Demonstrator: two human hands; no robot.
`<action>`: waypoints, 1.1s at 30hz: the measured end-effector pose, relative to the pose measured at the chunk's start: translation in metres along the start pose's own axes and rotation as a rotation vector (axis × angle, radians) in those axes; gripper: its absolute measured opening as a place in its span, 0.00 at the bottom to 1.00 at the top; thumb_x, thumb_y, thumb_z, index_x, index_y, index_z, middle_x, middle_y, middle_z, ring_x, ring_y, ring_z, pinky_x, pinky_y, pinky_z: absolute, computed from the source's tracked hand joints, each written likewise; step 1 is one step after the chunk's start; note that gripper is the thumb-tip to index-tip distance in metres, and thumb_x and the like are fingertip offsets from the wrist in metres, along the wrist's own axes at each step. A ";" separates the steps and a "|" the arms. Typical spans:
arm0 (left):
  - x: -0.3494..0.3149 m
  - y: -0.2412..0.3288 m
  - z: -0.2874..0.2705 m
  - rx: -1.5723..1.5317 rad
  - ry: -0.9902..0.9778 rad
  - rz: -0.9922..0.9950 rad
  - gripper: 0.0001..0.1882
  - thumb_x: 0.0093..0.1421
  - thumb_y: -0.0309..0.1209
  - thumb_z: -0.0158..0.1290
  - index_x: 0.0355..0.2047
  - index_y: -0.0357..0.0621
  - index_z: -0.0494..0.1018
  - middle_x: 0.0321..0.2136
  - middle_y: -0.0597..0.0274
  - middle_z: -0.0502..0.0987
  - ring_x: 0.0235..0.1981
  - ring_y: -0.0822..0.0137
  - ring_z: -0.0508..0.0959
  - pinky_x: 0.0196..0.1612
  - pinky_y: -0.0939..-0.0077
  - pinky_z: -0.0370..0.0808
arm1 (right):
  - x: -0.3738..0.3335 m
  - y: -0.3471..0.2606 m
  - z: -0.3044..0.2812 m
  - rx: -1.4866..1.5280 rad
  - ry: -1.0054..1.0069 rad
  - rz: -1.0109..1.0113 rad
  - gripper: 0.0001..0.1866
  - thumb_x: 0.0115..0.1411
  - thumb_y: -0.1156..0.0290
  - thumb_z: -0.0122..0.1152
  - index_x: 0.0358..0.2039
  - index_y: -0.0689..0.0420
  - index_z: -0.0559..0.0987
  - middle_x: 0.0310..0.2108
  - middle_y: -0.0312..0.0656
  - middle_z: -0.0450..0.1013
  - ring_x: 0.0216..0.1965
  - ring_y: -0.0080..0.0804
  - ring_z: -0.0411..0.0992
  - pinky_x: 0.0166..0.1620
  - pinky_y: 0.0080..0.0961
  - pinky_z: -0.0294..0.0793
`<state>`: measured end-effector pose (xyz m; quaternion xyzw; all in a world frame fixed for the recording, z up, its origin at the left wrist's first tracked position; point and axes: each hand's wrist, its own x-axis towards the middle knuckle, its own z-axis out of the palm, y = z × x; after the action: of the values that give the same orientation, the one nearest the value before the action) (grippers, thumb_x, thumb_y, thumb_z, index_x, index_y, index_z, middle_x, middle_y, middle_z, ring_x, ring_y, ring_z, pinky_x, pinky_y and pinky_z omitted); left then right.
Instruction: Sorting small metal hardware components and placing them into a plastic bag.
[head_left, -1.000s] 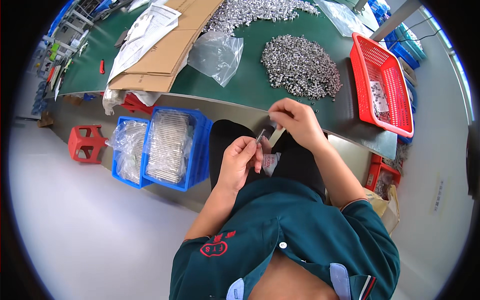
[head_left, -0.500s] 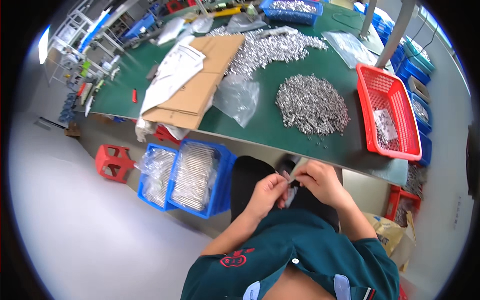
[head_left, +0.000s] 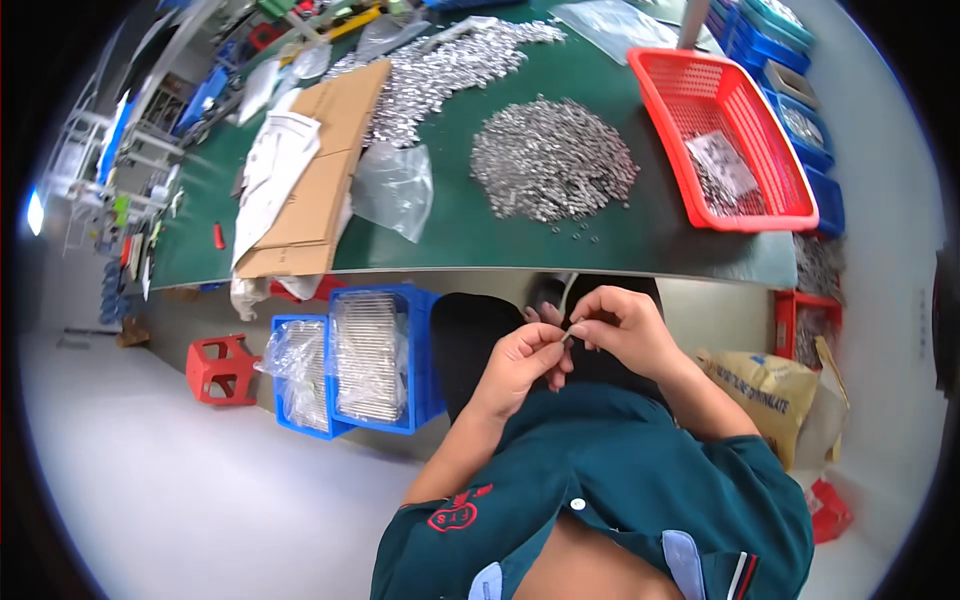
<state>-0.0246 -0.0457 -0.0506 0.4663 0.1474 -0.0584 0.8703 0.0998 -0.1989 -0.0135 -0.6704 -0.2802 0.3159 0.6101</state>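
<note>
Over my lap, my left hand (head_left: 522,362) and my right hand (head_left: 628,332) meet, thumbs and fingers pinched together. Between the fingertips is a small pale thing (head_left: 567,336), too small to name. Both hands are closed around it, and the fingers hide most of it. Beyond them, on the green table (head_left: 460,235), lies a round heap of small shiny metal parts (head_left: 553,160). A few loose pieces sit at its near edge.
A red plastic basket (head_left: 805,205) holding metal parts stands at the table's right. Cardboard (head_left: 310,205), a clear bag (head_left: 395,190) and a larger metal pile (head_left: 430,80) lie leftward. Blue crates (head_left: 425,385) and a red stool (head_left: 222,370) are below; a yellow sack (head_left: 765,395) is at right.
The view has shifted, so the table and its contents appear farther up and left. My hands stay close together over my lap, and the right fingertips have come nearer the left ones.
</note>
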 end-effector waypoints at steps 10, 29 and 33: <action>0.008 -0.006 0.008 0.101 0.071 0.025 0.06 0.61 0.26 0.50 0.37 0.36 0.70 0.27 0.56 0.78 0.22 0.69 0.77 0.26 0.80 0.75 | 0.025 0.008 -0.046 -0.453 0.319 -0.329 0.10 0.51 0.79 0.62 0.36 0.61 0.78 0.28 0.38 0.72 0.28 0.24 0.72 0.32 0.20 0.71; 0.009 -0.019 -0.003 0.173 0.160 0.144 0.07 0.64 0.27 0.47 0.38 0.37 0.71 0.25 0.61 0.76 0.23 0.72 0.77 0.26 0.82 0.74 | 0.019 0.002 -0.008 0.064 -0.014 0.010 0.03 0.56 0.78 0.59 0.31 0.64 0.76 0.24 0.34 0.73 0.25 0.18 0.72 0.28 0.17 0.72; 0.008 -0.017 -0.006 0.182 0.137 0.166 0.07 0.64 0.27 0.47 0.38 0.36 0.71 0.25 0.61 0.76 0.23 0.72 0.77 0.27 0.82 0.74 | 0.018 0.001 -0.003 0.056 -0.036 -0.004 0.03 0.56 0.79 0.59 0.31 0.64 0.76 0.23 0.35 0.73 0.25 0.18 0.72 0.27 0.16 0.73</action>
<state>-0.0222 -0.0496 -0.0697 0.5566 0.1619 0.0326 0.8142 0.1137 -0.1870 -0.0155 -0.6467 -0.2837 0.3344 0.6241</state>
